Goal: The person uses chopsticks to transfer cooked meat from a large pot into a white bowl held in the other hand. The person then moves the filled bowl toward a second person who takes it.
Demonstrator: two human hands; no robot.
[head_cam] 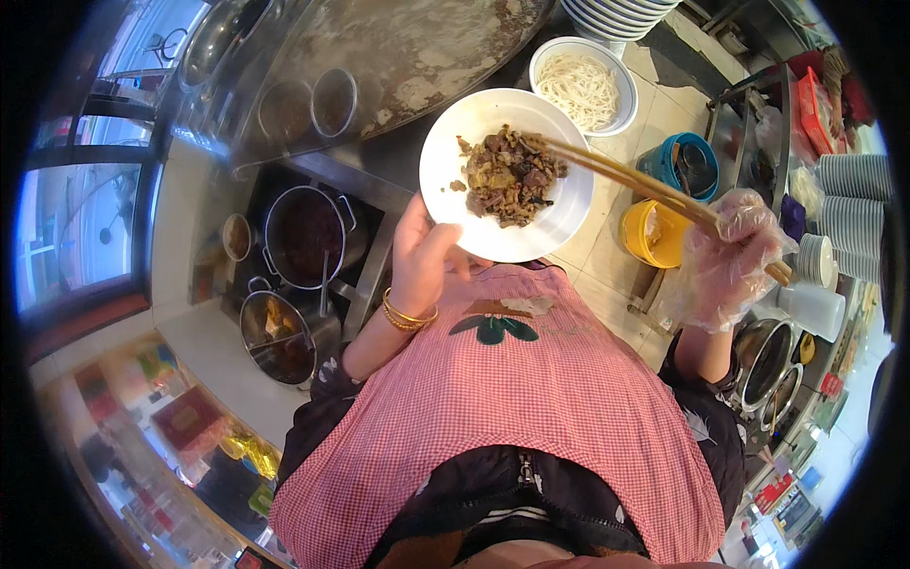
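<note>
My left hand (424, 259) is bare and grips the lower left rim of a white plate (490, 242), its thumb on top. A heap of chopped cooked food (513, 176), brown with darker and yellowish bits, lies on the plate. My right hand (736, 259), in a clear plastic glove, is closed around a pair of long wooden chopsticks (633, 181). Their tips rest at the food's upper right edge. Just behind the plate stands a blue-rimmed white bowl (623, 78) of pale noodles (579, 91).
A large steaming vat (426, 53) lies ahead, bowls stacked (618, 20) beside it. Two pots (306, 238) (279, 338) stand at the left. A blue bucket (657, 162) and a yellow bucket (633, 231) stand right of the plate. Bowl stacks (853, 213) and another person's arm (835, 85) are farther right.
</note>
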